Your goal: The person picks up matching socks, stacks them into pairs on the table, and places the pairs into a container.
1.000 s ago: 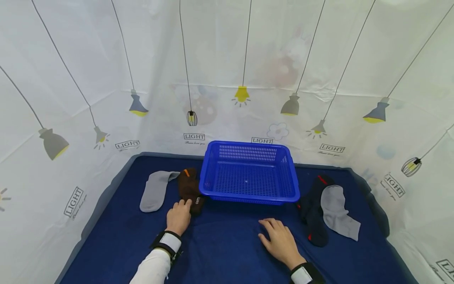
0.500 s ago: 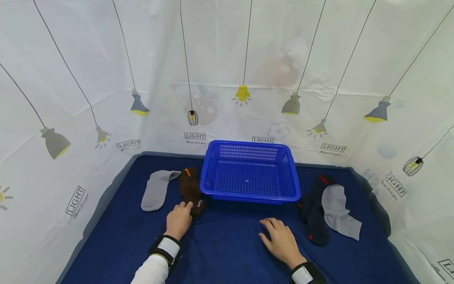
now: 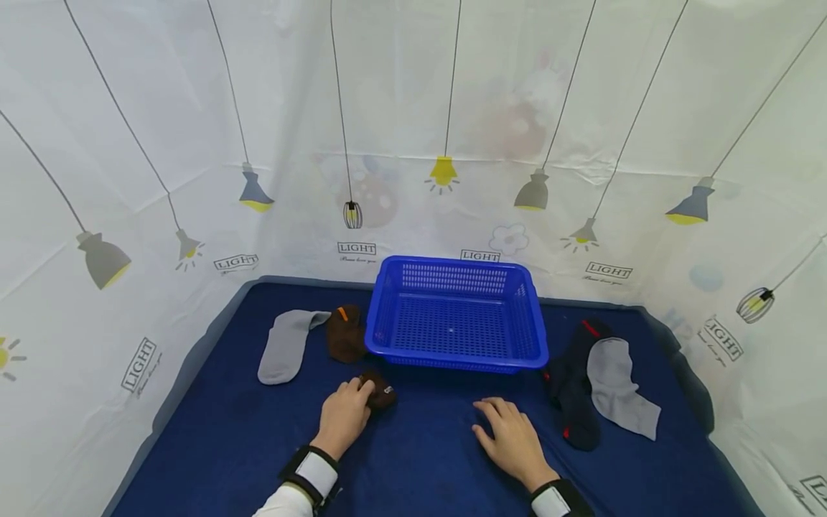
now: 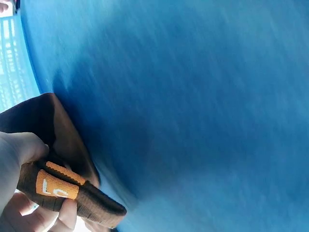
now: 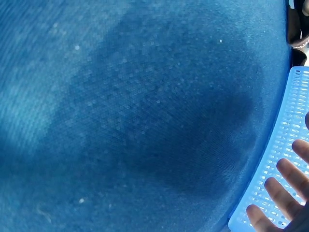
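My left hand (image 3: 344, 418) pinches a brown sock (image 3: 382, 396) between thumb and fingers, in front of the basket's left corner. In the left wrist view the held sock (image 4: 75, 140) shows an orange patch with white marks near the fingertips. A second brown sock (image 3: 345, 337) with an orange stripe lies against the blue plastic basket (image 3: 452, 360), beside a grey sock (image 3: 283, 350). My right hand (image 3: 513, 439) is over the cloth at front right, fingers spread and holding nothing. Its fingers (image 5: 288, 174) overlap the basket in the right wrist view.
To the right of the basket lie a dark sock (image 3: 573, 395) with red patches and another grey sock (image 3: 614, 380), overlapping. Dark blue cloth (image 3: 426, 459) covers the table. A white curtain (image 3: 413, 93) printed with lamps surrounds its back and sides.
My left hand has taken hold of one brown sock and drawn it right and toward me, apart from the other brown sock. My right hand has stayed in place.
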